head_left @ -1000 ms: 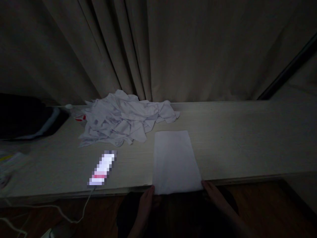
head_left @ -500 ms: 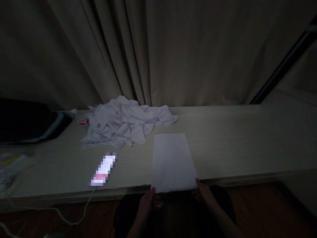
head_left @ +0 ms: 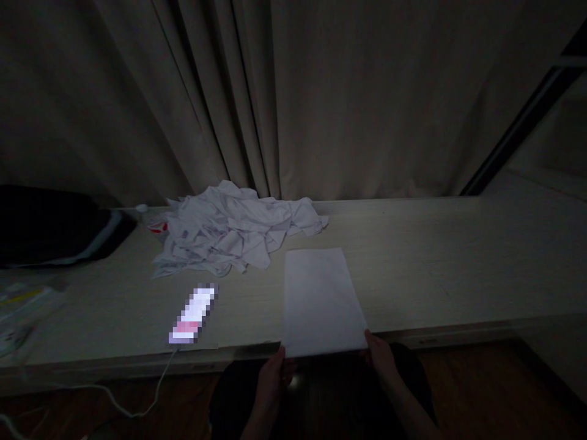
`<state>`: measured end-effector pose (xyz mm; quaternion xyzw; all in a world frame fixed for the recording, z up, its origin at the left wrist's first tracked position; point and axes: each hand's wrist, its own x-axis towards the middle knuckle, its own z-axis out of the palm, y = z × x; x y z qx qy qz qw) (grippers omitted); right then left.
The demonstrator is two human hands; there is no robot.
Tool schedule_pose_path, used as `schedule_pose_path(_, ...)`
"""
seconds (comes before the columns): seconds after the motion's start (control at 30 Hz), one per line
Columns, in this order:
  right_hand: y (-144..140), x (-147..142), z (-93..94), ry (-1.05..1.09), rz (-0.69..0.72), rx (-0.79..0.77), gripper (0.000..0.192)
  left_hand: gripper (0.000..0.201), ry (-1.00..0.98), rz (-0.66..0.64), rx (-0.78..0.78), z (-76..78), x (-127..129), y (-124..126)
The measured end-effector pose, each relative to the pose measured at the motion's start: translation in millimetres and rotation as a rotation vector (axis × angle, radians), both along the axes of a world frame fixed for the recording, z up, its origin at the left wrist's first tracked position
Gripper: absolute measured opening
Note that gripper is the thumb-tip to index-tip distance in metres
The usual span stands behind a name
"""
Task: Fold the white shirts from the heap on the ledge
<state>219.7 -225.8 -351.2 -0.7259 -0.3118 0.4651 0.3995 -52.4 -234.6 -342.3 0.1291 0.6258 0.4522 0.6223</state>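
A folded white cloth [head_left: 323, 302], smooth and nearly rectangular, lies on the table with its near edge reaching over the front. My left hand [head_left: 274, 371] pinches the near left corner, thumb on top. The near right corner is gripped by my right hand [head_left: 380, 354], also with the thumb uppermost; the fingers of both hands are partly hidden below the cloth in the dim light. Behind it to the left, a crumpled heap of white cloths [head_left: 233, 229] spreads over the back of the table.
A lit phone [head_left: 192, 315], its screen blurred, lies on the pale table [head_left: 413, 263] with a white cable [head_left: 132, 414] hanging from it. At the far left sit a dark bag-like item [head_left: 50, 226] and a clear plastic bag [head_left: 27, 305]. Curtains [head_left: 358, 98] hang behind.
Almost nothing differs. Both hands keep hold of the folded cloth's near corners, and the view has shifted very slightly.
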Motion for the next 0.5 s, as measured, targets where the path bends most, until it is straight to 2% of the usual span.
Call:
schedule_pose_path(0.13, -1.2, 0.4, 6.1, 0.013, -0.011, 0.024, 0.060, 0.044, -0.026, 0.002, -0.009, 5.2, 1.7, -0.3)
schedule_pose_path(0.27, -2.0, 0.7, 2.2, 0.060, -0.024, 0.026, 0.058, 0.053, 0.023, -0.027, -0.008, 2.4, 3.0, -4.1)
schedule_pose_path(0.4, 2.1, 3.8, -6.7, 0.134, 0.000, -0.061, 0.055, 0.059, 0.085, -0.078, 0.011, -1.6, 0.1, -4.7)
schedule_pose_path(0.5, 6.2, 6.4, -8.6, 0.141, 0.006, -0.115, 0.054, 0.058, 0.136, -0.072, 0.065, 5.0, -3.4, 0.1)
